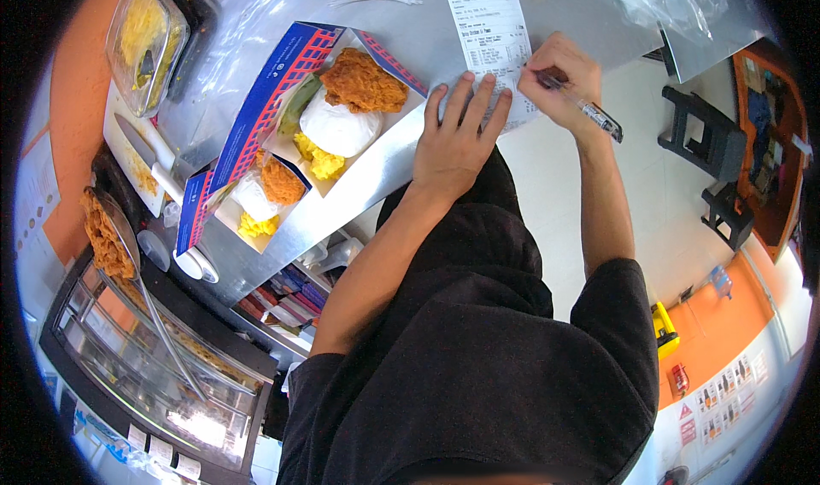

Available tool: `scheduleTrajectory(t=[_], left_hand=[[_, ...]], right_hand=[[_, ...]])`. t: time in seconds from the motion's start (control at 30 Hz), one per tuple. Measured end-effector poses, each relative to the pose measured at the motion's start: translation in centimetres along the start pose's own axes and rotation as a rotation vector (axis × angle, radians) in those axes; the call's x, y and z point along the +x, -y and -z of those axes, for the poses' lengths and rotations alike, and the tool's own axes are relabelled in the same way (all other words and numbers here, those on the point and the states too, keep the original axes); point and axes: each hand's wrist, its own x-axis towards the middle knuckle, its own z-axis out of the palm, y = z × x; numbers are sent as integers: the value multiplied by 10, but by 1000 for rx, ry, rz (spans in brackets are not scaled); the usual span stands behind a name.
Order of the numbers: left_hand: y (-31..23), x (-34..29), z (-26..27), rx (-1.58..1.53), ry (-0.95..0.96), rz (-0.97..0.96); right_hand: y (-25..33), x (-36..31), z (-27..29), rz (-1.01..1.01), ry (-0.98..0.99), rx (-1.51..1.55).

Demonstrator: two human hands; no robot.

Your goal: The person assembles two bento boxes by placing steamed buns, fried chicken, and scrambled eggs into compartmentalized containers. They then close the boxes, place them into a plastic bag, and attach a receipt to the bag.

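Note:
A long white printed receipt lies on the metal counter. My left hand rests flat across its lower part, fingers spread. Closed around a dark-capped pen, my right hand sits at the receipt's right edge; the pen's writing end is hidden by the fingers. Left of my left hand stands an open blue-and-red cardboard box with fried chicken, a mound of white rice and yellow scrambled-looking food. A smaller box beside it holds similar food.
At left are a clear tub of yellow food, a knife on a white board, and a long-handled strainer with fried chicken. Plastic bags lie at the counter's far right. Black stools stand on the floor at right.

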Motion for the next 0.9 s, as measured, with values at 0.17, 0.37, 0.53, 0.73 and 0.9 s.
scheduleTrajectory(t=[0.17, 0.37, 0.53, 0.73, 0.9], left_hand=[[0, -3, -1, -80, 32, 29], [0, -4, -3, -102, -5, 24], [0, -4, -4, -81, 15, 16], [0, -4, -4, -97, 13, 22], [0, -4, -4, -96, 16, 15]], right_hand=[[0, -3, -1, -26, -113, 67], [10, -20, 0, 115, -10, -25], [13, -25, -1, 39, -21, -7], [9, -25, -3, 66, -27, -24], [5, -24, 2, 43, -60, -20]])
